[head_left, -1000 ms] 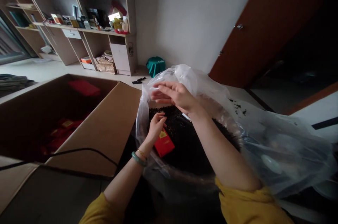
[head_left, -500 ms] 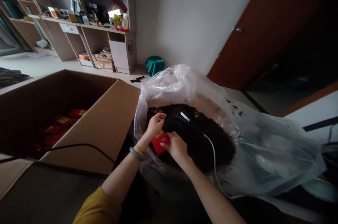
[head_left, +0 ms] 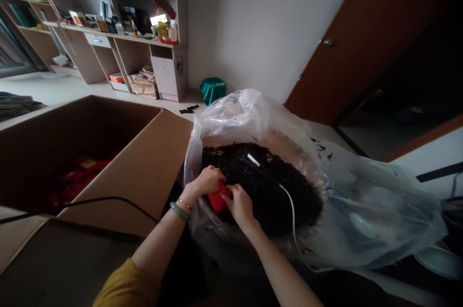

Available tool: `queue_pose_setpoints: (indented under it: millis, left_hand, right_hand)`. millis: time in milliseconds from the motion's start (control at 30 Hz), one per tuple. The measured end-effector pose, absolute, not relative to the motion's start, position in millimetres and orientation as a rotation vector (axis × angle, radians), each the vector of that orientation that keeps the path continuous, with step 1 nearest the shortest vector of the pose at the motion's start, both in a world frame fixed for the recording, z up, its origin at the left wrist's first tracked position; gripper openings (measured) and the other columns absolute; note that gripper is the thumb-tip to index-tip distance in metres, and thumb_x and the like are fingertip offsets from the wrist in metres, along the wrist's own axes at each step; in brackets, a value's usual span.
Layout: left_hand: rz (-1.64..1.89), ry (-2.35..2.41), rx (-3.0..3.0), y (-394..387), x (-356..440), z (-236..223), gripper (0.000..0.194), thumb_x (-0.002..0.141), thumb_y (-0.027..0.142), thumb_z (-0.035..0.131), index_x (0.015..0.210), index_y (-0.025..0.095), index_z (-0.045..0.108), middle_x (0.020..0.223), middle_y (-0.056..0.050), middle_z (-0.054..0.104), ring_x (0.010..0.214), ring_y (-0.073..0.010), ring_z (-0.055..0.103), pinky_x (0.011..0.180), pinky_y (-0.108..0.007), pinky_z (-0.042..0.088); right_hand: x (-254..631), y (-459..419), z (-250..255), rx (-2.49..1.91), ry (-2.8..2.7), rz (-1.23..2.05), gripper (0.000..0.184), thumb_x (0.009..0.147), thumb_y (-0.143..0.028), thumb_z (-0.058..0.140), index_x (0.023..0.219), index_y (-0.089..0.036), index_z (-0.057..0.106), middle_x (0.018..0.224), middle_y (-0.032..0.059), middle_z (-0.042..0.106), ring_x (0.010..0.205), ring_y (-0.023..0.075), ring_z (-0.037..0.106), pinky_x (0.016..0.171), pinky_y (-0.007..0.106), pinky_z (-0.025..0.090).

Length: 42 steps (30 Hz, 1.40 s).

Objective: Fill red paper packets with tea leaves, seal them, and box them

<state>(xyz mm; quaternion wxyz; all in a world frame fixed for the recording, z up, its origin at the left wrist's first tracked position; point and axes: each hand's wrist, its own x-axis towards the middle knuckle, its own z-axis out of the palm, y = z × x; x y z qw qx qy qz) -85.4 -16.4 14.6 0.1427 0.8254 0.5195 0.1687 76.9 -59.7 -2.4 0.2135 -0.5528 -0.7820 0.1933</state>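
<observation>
A small red packet (head_left: 216,202) is held between my two hands over the near left part of a heap of dark dried leaves (head_left: 292,206). My left hand (head_left: 207,180) is closed on the packet's upper end, its fingertips partly hidden. From the right, my right hand (head_left: 238,205) pinches the same end with thumb and fingers. The leaves lie in a large clear plastic bag (head_left: 249,110) with its mouth spread wide. On the heap rests a dark slim tool (head_left: 266,173) with a white label and a white cord.
To the left stands an open cardboard box (head_left: 152,162) holding several red packets (head_left: 85,165). A black cable (head_left: 104,198) crosses its near side. Farther back are a shelf unit (head_left: 166,68), a green covered bin (head_left: 213,90) and a brown door (head_left: 336,56).
My left hand has come down onto the packet's upper end, where it was curled just above. The packet's yellow label, visible before, is now covered. My right hand has shifted slightly, still gripping.
</observation>
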Motion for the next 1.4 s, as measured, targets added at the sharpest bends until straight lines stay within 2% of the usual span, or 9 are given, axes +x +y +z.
queue_pose_setpoints:
  millis: [233,400,633,867,967,1100,1200,1300,1400]
  left_hand:
    - [0.600,1.426,2.357,-20,-87,32,0.015,0.069,0.024,0.072,0.081,0.030,0.077,0.095,-0.003,0.073,0.105,-0.0258,0.057,0.097,-0.036,0.038]
    - [0.999,1.460,1.916,-22,-67,47,0.013,0.076,0.028,0.064,0.081,0.024,0.076,0.076,-0.002,0.074,0.067,-0.0166,0.063,0.070,-0.026,0.045]
    - [1.327,1.537,1.441,-28,-26,39,0.015,0.073,0.030,0.067,0.079,0.019,0.075,0.075,-0.004,0.074,0.066,-0.0184,0.064,0.065,-0.028,0.048]
    - [1.270,1.633,1.523,-29,-24,35,0.011,0.073,0.026,0.067,0.079,0.022,0.076,0.079,-0.003,0.075,0.070,-0.0196,0.065,0.070,-0.029,0.048]
    - [1.101,1.676,1.711,-29,-32,38,0.012,0.075,0.022,0.065,0.079,0.024,0.076,0.080,-0.003,0.075,0.072,-0.0199,0.065,0.071,-0.029,0.046]
    - [0.761,1.790,1.953,-27,-47,44,0.017,0.077,0.026,0.064,0.090,0.026,0.076,0.083,-0.006,0.075,0.076,-0.0229,0.065,0.073,-0.030,0.045]
    - [0.566,1.852,2.152,-27,-54,43,0.039,0.074,0.035,0.070,0.111,0.024,0.069,0.099,-0.010,0.072,0.098,-0.0304,0.062,0.087,-0.039,0.044]
    - [0.485,1.725,2.393,-28,-54,35,0.068,0.063,0.038,0.079,0.126,0.023,0.058,0.127,-0.013,0.061,0.126,-0.0386,0.042,0.105,-0.054,0.027]
    - [0.479,1.578,2.451,-29,-51,24,0.069,0.067,0.033,0.077,0.130,0.020,0.052,0.130,-0.013,0.058,0.125,-0.0340,0.046,0.107,-0.052,0.028]
  right_hand:
    - [89,-39,-5,-1.305,-1.835,0.755,0.013,0.079,-0.018,0.057,0.081,-0.018,0.069,0.081,0.0065,0.068,0.076,0.0201,0.065,0.073,0.032,0.052]
    - [107,-24,14,-1.214,-1.650,0.529,0.029,0.082,-0.025,0.054,0.108,-0.018,0.066,0.097,0.0105,0.065,0.079,0.0199,0.063,0.069,0.033,0.054]
    - [111,-31,14,-1.193,-1.725,0.184,0.040,0.092,-0.026,0.044,0.130,-0.017,0.054,0.118,0.0164,0.061,0.107,0.0269,0.057,0.091,0.045,0.049]
    - [119,-31,26,-1.253,-1.735,-0.012,0.019,0.088,-0.033,0.055,0.089,-0.020,0.069,0.091,0.0118,0.060,0.090,0.0248,0.054,0.081,0.041,0.049]
    - [119,-27,30,-1.288,-1.908,0.156,0.016,0.084,-0.025,0.059,0.071,-0.020,0.066,0.077,0.0079,0.060,0.079,0.0225,0.055,0.075,0.035,0.048]
    - [112,-23,22,-1.315,-1.897,0.614,0.012,0.081,-0.020,0.058,0.072,-0.020,0.066,0.074,0.0055,0.068,0.070,0.0201,0.062,0.067,0.030,0.048]
    - [107,-23,10,-1.389,-1.758,0.795,0.012,0.078,-0.024,0.057,0.069,-0.020,0.064,0.068,0.0038,0.069,0.061,0.0191,0.062,0.060,0.029,0.046]
    - [104,-22,2,-1.421,-1.653,0.872,0.011,0.075,-0.024,0.056,0.066,-0.019,0.061,0.064,0.0030,0.069,0.060,0.0189,0.061,0.058,0.028,0.045]
    - [102,-23,2,-1.325,-1.492,1.102,0.013,0.074,-0.031,0.057,0.071,-0.019,0.062,0.065,0.0022,0.069,0.061,0.0181,0.062,0.057,0.027,0.046]
